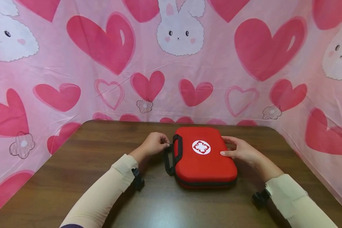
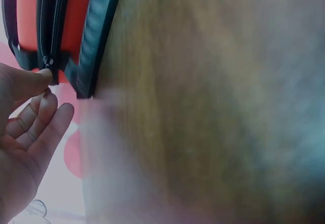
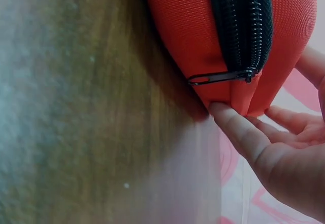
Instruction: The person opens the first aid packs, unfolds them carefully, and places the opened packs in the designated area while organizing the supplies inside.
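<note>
A red first-aid case [image 1: 206,166] with a white cross emblem [image 1: 201,147] lies flat on the wooden table. Its black carry handle [image 1: 167,163] sticks out on the left side. Beside that handle, my left hand [image 1: 153,144] pinches the zipper's end between thumb and fingers; the slider [image 2: 48,61] shows just above the thumb in the left wrist view. My right hand [image 1: 243,151] holds the case's right side, thumb at the top edge. Close to those fingers, the right wrist view shows another zipper pull [image 3: 216,77] at the end of the black zipper [image 3: 249,26].
The brown table [image 1: 108,139] has rounded far corners. Behind it and along both sides hangs a pink cloth [image 1: 171,69] printed with hearts and rabbits. A small black camera is strapped to each wrist, over beige sleeves [image 1: 102,186].
</note>
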### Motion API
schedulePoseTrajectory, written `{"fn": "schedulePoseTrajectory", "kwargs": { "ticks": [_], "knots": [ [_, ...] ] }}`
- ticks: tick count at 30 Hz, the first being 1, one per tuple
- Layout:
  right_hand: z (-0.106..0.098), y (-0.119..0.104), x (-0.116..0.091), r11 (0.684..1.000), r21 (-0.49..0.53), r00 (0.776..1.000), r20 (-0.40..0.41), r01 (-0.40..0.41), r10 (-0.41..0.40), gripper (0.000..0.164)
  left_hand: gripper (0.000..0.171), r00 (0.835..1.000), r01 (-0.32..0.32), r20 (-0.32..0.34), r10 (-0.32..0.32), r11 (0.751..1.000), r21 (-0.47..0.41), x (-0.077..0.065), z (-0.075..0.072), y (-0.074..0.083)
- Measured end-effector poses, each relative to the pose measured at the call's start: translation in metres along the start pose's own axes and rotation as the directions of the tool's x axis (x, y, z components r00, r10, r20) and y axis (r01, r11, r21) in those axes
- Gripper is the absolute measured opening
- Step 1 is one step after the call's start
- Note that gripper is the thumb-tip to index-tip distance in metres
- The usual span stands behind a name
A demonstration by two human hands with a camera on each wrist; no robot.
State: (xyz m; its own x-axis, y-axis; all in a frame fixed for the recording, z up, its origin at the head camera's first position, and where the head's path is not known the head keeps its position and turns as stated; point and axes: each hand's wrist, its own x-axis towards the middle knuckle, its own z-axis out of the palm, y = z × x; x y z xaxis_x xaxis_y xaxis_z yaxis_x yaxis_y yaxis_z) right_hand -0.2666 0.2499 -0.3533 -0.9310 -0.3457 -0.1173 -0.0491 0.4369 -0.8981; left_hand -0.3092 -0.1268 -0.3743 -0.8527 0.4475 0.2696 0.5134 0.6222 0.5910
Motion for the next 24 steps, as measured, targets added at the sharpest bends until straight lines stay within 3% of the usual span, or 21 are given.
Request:
{"fn": "schedulePoseTrajectory", "kwargs": {
  "ticks": [5, 16, 24],
  "knots": [
    [-0.003, -0.001, 0.004, 1.000, -0.003, 0.997, 0.078, 0.013, -0.013, 0.083, 0.007, 0.999, 0.050, -0.019, -0.050, 0.999, -0.004, 0.002, -0.007, -0.007],
    [-0.009, 0.001, 0.014, 0.998, 0.019, 0.975, 0.214, 0.056, -0.059, 0.081, 0.005, 0.996, 0.078, -0.032, -0.077, 0.997, 0.009, 0.009, -0.013, -0.012],
    [-0.010, 0.000, 0.006, 0.992, -0.112, 0.991, 0.128, 0.058, -0.044, 0.074, 0.005, 0.996, 0.082, -0.029, -0.081, 0.996, 0.020, 0.007, -0.011, -0.012]
  ]
}}
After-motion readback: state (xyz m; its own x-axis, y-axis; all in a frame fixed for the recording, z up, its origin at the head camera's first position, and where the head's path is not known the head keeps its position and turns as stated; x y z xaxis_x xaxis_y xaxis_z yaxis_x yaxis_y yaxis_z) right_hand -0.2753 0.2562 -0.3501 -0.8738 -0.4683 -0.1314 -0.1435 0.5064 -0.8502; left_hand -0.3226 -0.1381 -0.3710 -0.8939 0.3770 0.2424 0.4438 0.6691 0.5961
